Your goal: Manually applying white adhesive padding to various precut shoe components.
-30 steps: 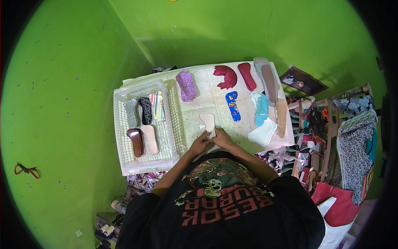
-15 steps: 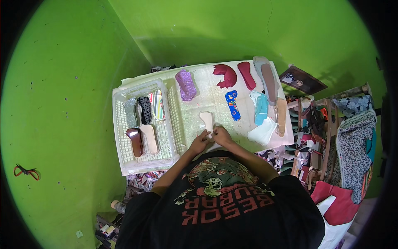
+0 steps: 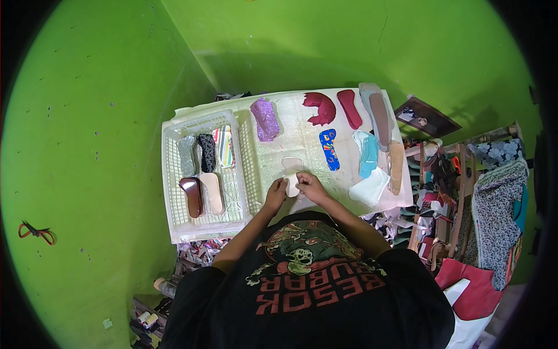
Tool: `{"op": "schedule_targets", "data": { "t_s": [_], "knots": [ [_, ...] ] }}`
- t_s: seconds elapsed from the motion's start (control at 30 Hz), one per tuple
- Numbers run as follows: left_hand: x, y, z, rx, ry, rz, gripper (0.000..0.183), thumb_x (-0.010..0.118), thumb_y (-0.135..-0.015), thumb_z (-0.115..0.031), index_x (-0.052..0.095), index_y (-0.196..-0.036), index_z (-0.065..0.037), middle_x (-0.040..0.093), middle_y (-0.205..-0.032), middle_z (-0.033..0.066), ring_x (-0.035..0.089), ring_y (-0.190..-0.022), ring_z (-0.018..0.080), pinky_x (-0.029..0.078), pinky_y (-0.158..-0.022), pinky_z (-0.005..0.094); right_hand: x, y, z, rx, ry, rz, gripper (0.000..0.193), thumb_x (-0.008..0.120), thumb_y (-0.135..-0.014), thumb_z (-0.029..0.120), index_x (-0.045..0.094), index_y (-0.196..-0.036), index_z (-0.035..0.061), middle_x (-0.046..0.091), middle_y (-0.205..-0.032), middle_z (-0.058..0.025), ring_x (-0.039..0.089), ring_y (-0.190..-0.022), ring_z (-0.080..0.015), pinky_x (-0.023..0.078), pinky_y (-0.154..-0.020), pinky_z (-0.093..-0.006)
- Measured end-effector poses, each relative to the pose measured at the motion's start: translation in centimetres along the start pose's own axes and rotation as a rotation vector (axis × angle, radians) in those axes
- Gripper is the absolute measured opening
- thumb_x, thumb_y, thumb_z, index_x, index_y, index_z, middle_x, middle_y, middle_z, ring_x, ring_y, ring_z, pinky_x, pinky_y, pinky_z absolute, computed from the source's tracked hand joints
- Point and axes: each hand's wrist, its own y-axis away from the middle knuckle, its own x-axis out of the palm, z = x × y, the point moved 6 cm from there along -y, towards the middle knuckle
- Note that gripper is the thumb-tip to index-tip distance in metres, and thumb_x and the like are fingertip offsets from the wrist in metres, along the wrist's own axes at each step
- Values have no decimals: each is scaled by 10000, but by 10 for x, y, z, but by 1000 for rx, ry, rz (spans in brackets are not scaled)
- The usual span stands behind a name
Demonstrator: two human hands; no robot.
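At the near middle of the table, my two hands hold a pale beige sole-shaped piece point(image 3: 292, 163) by its near end. Its rounded far end lies on the tabletop. A paler cream part point(image 3: 292, 185) rises between my fingers; whether it is the sole folded up or a separate layer, I cannot tell. My left hand point(image 3: 276, 194) pinches its left edge. Opposite, the fingers of my right hand point(image 3: 309, 187) close on the right edge.
Left of my hands stands a white plastic basket point(image 3: 249, 174) with several sole-shaped pieces. Farther right lie a purple glitter piece point(image 3: 265, 120), a blue patterned piece point(image 3: 329, 150), maroon pieces point(image 3: 350, 109), teal point(image 3: 368, 156) and white pieces point(image 3: 369, 186). A cluttered rack point(image 3: 453, 192) adjoins the table's right.
The near part of the sole-shaped piece, flat before, now shows a raised paler part between my hands. My hands have moved slightly apart. The whole view has shifted a little.
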Motion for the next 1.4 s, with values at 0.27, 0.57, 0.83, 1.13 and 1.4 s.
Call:
{"op": "schedule_targets", "data": {
  "t_s": [0.27,0.57,0.83,1.13,1.4],
  "knots": [
    [4,19,-48,414,-51,33,384,528,-904,8,462,-1282,16,595,-1128,105,576,-1038,168,448,-916,307,15,1,42,102,-187,-15,295,577,-915,159,562,-1181,33,559,-740,12,522,-611,-69,423,-565,-216],
    [-25,54,-62,481,-210,-17,515,533,-895,-9,356,-1378,10,575,-1167,156,550,-1091,198,423,-943,311,40,-40,64,14,-255,-48,135,625,-917,190,617,-948,59,595,-737,18,519,-615,-47,417,-556,-209],
    [-67,108,-115,513,-312,-157,536,542,-913,-47,304,-1394,-44,579,-858,94,564,-739,140,446,-641,285,88,-64,102,-88,-306,-49,62,629,-889,50,590,-937,47,633,-783,0,565,-668,-64,447,-605,-221],
    [-151,118,-106,596,-191,-299,253,545,-900,-30,530,-1152,-41,565,-835,61,536,-701,126,430,-584,260,152,-96,133,-192,-324,5,173,617,-837,-63,543,-962,29,612,-835,-23,568,-751,-77,455,-694,-216],
    [-208,132,-94,601,-366,-320,178,549,-903,-9,685,-1013,-37,588,-926,74,559,-780,141,444,-665,260,220,-121,127,-265,-192,29,183,613,-837,-85,544,-967,24,593,-867,-21,566,-781,-74,451,-729,-214]
  ]
}}
